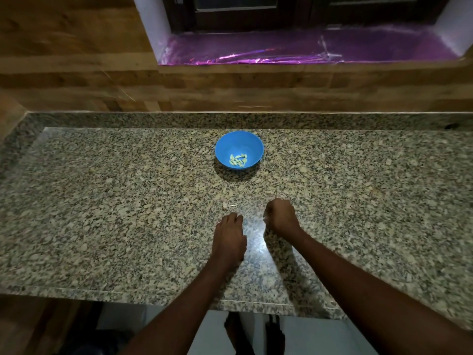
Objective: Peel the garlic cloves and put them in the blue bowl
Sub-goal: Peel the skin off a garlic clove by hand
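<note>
I see the blue bowl [239,149] toward the back of the counter [102,201], with a small heap of pale peeled cloves [238,160] lying in its bottom. Nearer me, a small pale scrap [228,206] lies on the stone between the bowl and my hands; I cannot tell if it is a sliver of clove, a stem or loose skin. It is thin, with its long axis running roughly left to right and the thicker end at the left. My left hand [229,238] rests flat on the counter, fingers relaxed, gripping nothing, its fingertips just short of the scrap. My right hand [280,217] is curled into a fist beside it; whether it pinches a clove or skin is hidden, so I cannot tell. I judge garlic like this to be very light, firm but easily bruised, with dry papery skin that flakes and a slick surface once bare. I would pinch a clove across its narrow middle with thumb and forefinger and tear the skin from the root end. The bowl looks light plastic and could slide if nudged.
</note>
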The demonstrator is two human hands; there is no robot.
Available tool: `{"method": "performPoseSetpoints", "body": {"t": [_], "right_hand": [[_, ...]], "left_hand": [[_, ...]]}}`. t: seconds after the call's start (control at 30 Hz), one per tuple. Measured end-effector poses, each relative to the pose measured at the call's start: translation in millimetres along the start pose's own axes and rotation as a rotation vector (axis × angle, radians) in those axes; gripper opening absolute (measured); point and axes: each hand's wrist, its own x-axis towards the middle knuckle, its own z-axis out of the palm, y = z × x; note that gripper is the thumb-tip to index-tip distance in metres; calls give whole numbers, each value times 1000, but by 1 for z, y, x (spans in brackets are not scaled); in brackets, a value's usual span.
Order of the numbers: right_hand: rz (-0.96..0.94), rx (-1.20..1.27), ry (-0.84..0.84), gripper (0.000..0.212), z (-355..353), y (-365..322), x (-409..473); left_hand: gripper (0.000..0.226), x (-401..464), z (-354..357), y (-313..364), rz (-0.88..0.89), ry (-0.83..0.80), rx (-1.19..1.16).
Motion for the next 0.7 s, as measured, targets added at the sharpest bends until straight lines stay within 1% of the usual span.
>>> {"method": "performPoseSetpoints", "body": {"t": [0.03, 0.07, 0.17, 0.2, 0.3, 0.4, 0.5, 0.6, 0.7], "right_hand": [[41, 102, 0, 8, -2, 3, -4], [79, 223, -8, 9, -5, 6, -7], [194, 588, -47, 12, -18, 6, -24], [245, 708, -60, 10, -22, 4, -29], [317, 974, -92, 11, -34, 1, -41], [332, 1120, -98, 19, -41, 5, -47], [350, 1232, -112, 16, -46, 8, -49], [325, 1237, -128, 18, -52, 9, -49], [278, 1152, -144, 15, -58, 10, -50]], "left_hand": [[45, 3, -2, 1, -17, 11, -65], [37, 5, -6, 2, -50, 32, -192], [16, 11, -26, 16, -196, 64, -709], [12, 12, -34, 22, -221, 54, -820], [5, 18, -48, 35, -229, 35, -943], [5, 22, -53, 41, -300, -22, -1079], [7, 26, -57, 45, -336, -93, -1186], [9, 27, -63, 49, -348, -132, -1266], [8, 26, -66, 50, -338, -134, -1264]]}}
